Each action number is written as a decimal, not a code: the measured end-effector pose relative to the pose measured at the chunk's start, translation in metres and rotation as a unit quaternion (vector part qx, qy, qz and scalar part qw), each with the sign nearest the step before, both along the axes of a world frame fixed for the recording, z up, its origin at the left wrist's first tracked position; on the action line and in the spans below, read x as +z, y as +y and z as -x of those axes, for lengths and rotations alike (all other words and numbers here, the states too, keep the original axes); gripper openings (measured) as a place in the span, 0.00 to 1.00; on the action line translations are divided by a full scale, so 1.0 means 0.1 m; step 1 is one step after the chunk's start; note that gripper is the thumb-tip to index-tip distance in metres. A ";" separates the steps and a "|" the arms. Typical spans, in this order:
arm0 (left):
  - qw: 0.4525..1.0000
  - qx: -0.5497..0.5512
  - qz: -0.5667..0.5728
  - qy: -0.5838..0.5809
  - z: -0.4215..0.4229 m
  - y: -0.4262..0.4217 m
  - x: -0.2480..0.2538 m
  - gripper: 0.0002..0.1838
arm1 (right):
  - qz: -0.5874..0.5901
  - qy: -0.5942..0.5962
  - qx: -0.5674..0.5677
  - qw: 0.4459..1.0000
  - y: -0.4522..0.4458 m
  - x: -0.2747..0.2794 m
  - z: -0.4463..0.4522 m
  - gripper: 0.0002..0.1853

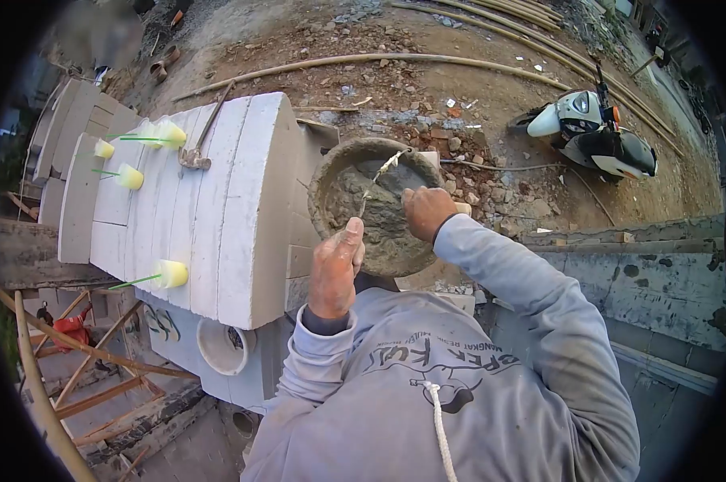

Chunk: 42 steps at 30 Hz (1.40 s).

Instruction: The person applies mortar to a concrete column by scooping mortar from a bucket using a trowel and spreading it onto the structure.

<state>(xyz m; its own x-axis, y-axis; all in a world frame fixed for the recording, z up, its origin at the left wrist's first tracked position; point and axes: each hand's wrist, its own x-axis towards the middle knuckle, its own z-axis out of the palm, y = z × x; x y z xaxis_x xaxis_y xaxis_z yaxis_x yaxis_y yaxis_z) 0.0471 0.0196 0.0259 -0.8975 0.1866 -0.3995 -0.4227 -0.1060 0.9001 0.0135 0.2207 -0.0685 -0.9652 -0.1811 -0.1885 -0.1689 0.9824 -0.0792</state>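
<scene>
A round bucket holds wet grey mortar in front of me. My left hand is closed, thumb up, around the lower end of a thin mortar-caked strip that rises across the bucket. Over the bucket's right side, my right hand is wrapped around a tool whose pale wooden handle end sticks out past the fist. A grey, flat surface by its knuckles looks like a trowel blade, partly sunk in the mortar.
White blocks are stacked at left, carrying a hammer and several drink cups with green straws. A pipe opening lies below. A motorbike stands at right beyond a low wall. Poles lie on rubble.
</scene>
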 end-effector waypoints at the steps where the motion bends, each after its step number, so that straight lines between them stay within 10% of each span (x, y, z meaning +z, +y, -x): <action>1: 1.000 -0.012 -0.006 -0.001 0.00 -0.04 -0.04 0.26 | 0.048 -0.055 -0.008 0.997 -0.06 -0.06 -0.03 0.11; 15: 0.996 0.070 -0.057 -0.016 0.05 -0.29 -0.06 0.25 | 0.200 -0.045 -0.055 0.977 0.15 -0.12 -0.28 0.13; 32: 0.988 0.104 -0.118 -0.003 0.02 -0.27 -0.10 0.23 | 0.104 -0.001 -0.121 0.987 1.20 0.99 -1.00 0.11; 42: 0.978 -0.040 -0.191 -0.073 0.50 -0.82 -0.54 0.23 | 0.214 0.174 -0.381 0.883 2.65 3.12 -3.10 0.14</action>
